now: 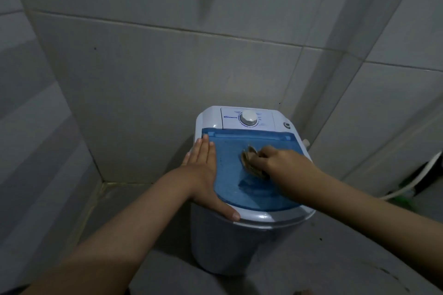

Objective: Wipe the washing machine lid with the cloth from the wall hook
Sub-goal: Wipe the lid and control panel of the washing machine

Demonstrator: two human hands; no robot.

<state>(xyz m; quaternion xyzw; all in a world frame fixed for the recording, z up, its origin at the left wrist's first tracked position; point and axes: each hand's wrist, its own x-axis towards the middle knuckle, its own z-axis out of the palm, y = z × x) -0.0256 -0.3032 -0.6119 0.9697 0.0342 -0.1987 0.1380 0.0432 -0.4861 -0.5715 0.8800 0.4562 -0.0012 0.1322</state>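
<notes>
A small white washing machine [239, 242] stands in a tiled corner, its translucent blue lid [230, 170] lying flat and closed. My right hand [280, 162] presses a crumpled brownish cloth [250, 160] onto the middle of the lid. Flat on the lid's left edge rests my left hand [203, 174], fingers together and pointing toward the wall, thumb hooked over the front rim. A white dial [249, 117] sits on the control panel behind the lid.
Grey tiled walls [167, 66] close in behind and on both sides. A white hose [417, 179] curves down the wall at the right, beside something dark and green. The grey floor [143, 222] shows around the machine.
</notes>
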